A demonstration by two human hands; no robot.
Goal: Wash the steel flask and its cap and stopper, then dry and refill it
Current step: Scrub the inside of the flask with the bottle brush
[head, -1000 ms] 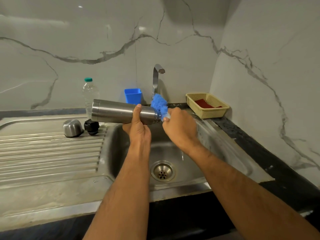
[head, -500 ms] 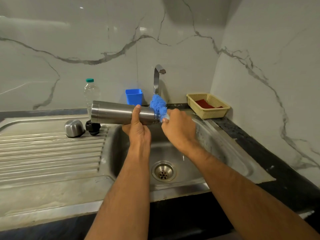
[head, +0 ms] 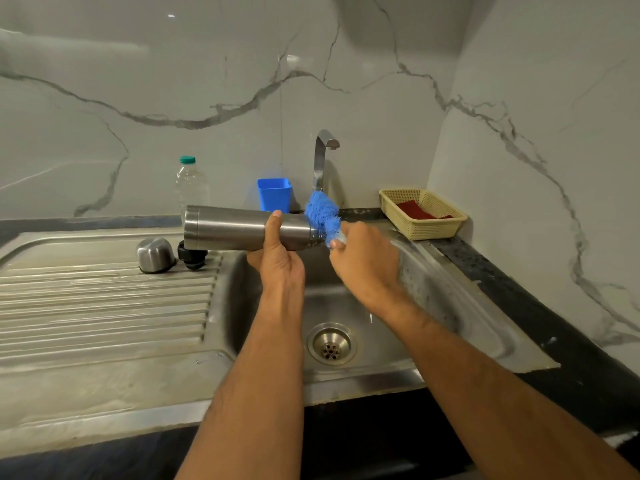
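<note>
one flask (head: 239, 229) gripped by left hand (head: 280, 261); right hand (head: 363, 258) grips one blue brush (head: 322, 216); one cap (head: 154, 254), one stopper (head: 192, 256).

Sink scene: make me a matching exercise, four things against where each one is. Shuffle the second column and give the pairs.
Things:
1. flask
2. cap
3. brush
4. red cloth

Places:
A. in the yellow basket
B. at the flask's mouth, held by the right hand
C. on the drainboard
D. lying level over the sink, gripped by the left hand

Pairs: 1-D, 2-C, 3-B, 4-A
</note>
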